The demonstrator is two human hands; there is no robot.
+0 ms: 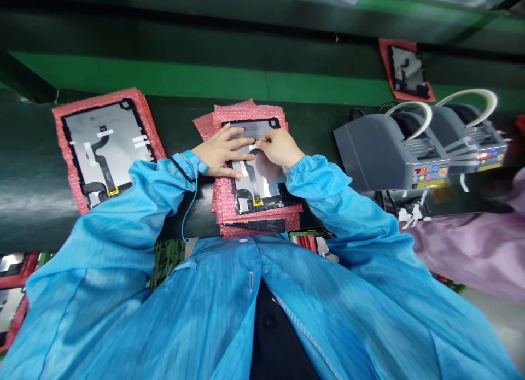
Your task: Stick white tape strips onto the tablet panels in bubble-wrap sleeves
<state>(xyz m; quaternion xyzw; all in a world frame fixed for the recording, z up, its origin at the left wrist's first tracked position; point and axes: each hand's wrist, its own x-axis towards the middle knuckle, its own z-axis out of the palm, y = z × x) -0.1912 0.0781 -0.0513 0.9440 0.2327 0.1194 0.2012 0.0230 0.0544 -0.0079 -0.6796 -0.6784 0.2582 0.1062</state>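
Note:
In front of me a tablet screen assembly (pixel 268 187), its grey back facing up inside a black frame, lies on a stack of pink bubble wrap bags (pixel 226 202). My left hand (pixel 221 151) rests over its left side, fingers spread flat. With thumb and forefinger pinched, my right hand (pixel 281 148) holds one end of a small white tape strip (pixel 253 147) near the upper middle of the panel. A dark flex cable (pixel 251 175) runs down the panel to a yellow label (pixel 258 202). The cable's upper part is partly covered by my fingers.
A similar screen assembly (pixel 125 126) lies on pink bubble wrap at the left. Two grey tape dispensers (pixel 381 147) stand at the right, with white strips hanging out. Another screen (pixel 408 68) sits on the back ledge. A person's mauve sleeve (pixel 467 249) is at the right.

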